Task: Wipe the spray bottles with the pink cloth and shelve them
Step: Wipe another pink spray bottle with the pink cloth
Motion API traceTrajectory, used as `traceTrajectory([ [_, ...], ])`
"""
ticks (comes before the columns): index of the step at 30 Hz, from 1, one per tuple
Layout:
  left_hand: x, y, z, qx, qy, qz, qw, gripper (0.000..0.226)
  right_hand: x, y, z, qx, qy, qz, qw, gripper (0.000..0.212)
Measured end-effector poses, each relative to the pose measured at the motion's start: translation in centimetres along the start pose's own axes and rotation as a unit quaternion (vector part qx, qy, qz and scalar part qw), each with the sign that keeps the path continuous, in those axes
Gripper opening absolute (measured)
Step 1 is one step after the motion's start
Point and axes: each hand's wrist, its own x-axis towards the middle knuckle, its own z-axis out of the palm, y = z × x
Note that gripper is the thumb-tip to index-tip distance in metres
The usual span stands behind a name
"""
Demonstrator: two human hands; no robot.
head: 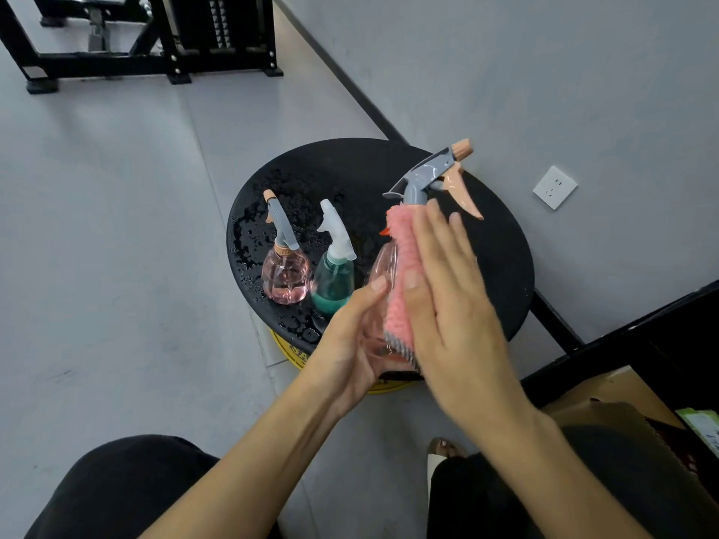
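Note:
My left hand (352, 344) grips the base of a clear pink spray bottle (379, 266), which has a grey head and a peach trigger (435, 177) and is lifted above the stool. My right hand (451, 301) lies flat with fingers stretched, pressing the fluffy pink cloth (400, 274) against the bottle's side. On the wet round black stool top (502, 266) stand two more bottles: a small round pink one (286, 276) and a teal one with a white head (334, 280), both upright and close together.
The stool has a yellow base (288, 348) and stands by a grey wall with a white socket (555, 187). A dark shelf unit with a cardboard box (607, 390) is at the right. Black gym equipment (155, 40) stands far behind. My dark-clothed knees fill the bottom.

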Motion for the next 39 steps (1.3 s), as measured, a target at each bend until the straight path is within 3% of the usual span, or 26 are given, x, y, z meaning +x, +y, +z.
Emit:
traceTrajectory([
  [4,0.0,0.0,0.4,-0.035,0.023,0.022,0.999,0.03,-2.6,-1.0,1.1,-0.071,-0.003,-0.021,0.997,0.068],
  [7,-0.2,-0.2,0.5,-0.022,0.001,0.02,1.0,0.036,-2.0,-0.7,0.9,-0.042,0.005,-0.017,0.999,0.065],
  [11,-0.3,-0.5,0.7,0.015,0.004,-0.033,0.999,0.026,0.9,0.1,-0.5,0.023,0.007,0.034,0.999,0.06],
  [14,-0.2,-0.6,0.6,-0.032,0.024,-0.024,0.999,0.035,0.7,-0.4,-0.2,-0.014,-0.01,0.011,1.0,0.059],
  [21,-0.2,0.0,0.6,-0.108,0.047,0.016,0.993,0.029,-2.3,-1.5,1.8,-0.09,0.002,-0.037,0.995,0.065],
  [24,-0.1,0.0,0.4,-0.099,0.048,-0.003,0.994,0.031,-0.9,-1.3,1.3,-0.055,0.002,-0.042,0.998,0.062],
  [28,-0.3,-0.1,0.5,-0.07,0.033,-0.038,0.996,0.039,2.0,-0.6,-0.1,0.039,-0.006,0.021,0.999,0.059],
  [35,0.0,0.1,0.2,-0.126,0.043,0.017,0.991,0.03,-1.3,-1.7,1.5,-0.069,-0.008,-0.02,0.997,0.063],
  [39,0.2,0.2,0.0,-0.118,0.032,0.016,0.992,0.03,-1.8,-1.5,1.8,-0.061,-0.012,-0.034,0.998,0.062],
])
